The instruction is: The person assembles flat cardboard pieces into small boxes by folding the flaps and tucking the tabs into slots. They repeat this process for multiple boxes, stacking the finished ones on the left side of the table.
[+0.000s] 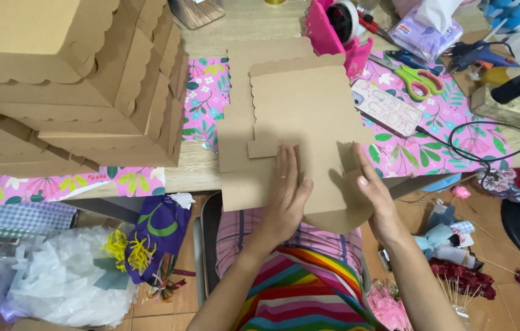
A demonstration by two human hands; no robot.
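Two hands work a flat cardboard box blank (300, 122) lying over the table's near edge (192, 178). The left hand (286, 196) presses flat on it, fingers spread loose. The right hand (375, 199) grips the blank's right flap. A stack of folded boxes (76, 86) crowds the left; scissors (416, 79) and a phone (387, 107) lie right.

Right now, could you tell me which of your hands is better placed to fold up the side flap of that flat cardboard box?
Probably the right hand: its fingers already curl around the right-side flap of the flat cardboard box, while the left hand lies flat on the middle panel, pinning it to the table.
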